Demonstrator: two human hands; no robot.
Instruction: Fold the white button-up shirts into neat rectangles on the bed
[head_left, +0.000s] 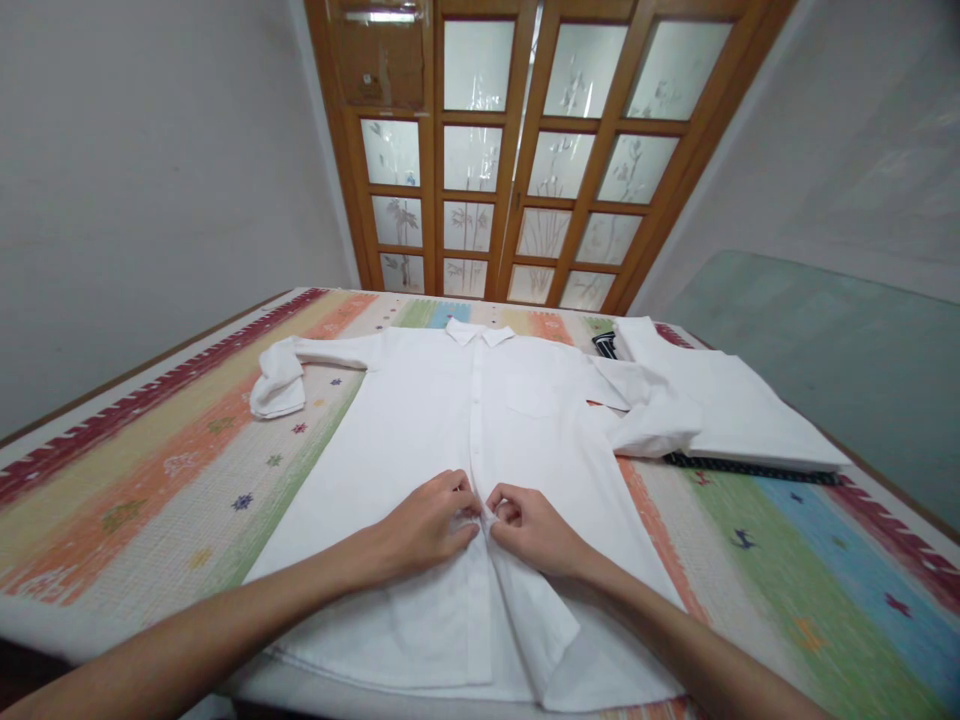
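Note:
A white button-up shirt (427,420) lies front up, its collar at the far end and its hem towards me. My left hand (435,520) pinches the edge of the front placket a little below the middle. Close beside it, my right hand (529,525) is closed on the other front edge. Above my hands the two fronts meet; below them they part, and the right-hand panel is folded back near the hem. Whether a button sits between my fingers is hidden. The left sleeve in view is bent; the right one lies crumpled.
A stack of folded white clothing (742,400), with dark patterned cloth under it, lies at the right. Beneath everything is a striped, colourful cover (202,470). A pale green panel (817,370) leans along the right wall. Wooden doors (510,190) with glass panes stand behind.

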